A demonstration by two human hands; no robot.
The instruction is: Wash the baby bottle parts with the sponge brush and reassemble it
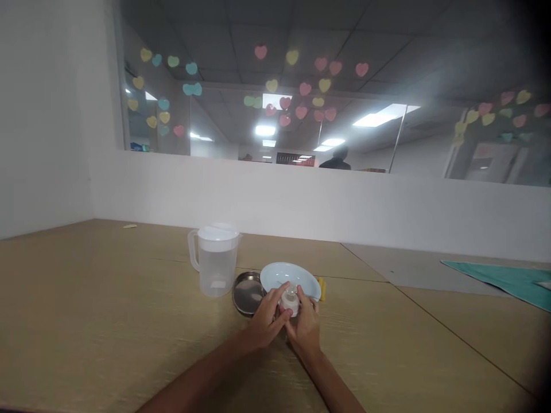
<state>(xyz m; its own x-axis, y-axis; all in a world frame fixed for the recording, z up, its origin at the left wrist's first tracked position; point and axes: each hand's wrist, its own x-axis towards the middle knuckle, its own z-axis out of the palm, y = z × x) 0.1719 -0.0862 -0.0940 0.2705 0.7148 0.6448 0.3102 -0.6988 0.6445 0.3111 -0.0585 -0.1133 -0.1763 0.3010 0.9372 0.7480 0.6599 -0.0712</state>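
Between my two hands is what looks like a baby bottle top (290, 304), a white collar with a clear teat pointing up. My left hand (266, 318) grips it from the left, thumb across its front. From the other side my right hand (307, 322) closes round it, fingers against the collar. Whether a bottle body sits below cannot be made out behind the hands. Just beyond them lies a pale blue oval bowl (278, 276), partly covered by the fingers. A round shallow metal dish (248, 296) sits to the left of the bowl, close to my left hand.
A clear plastic pitcher (217, 269) with a white lid stands left of the dish. Something yellow (322, 289) shows at the bowl's right edge. A teal cloth (508, 279) lies far right on the wooden table (129, 310). Behind rises a white wall (279, 198) with a window.
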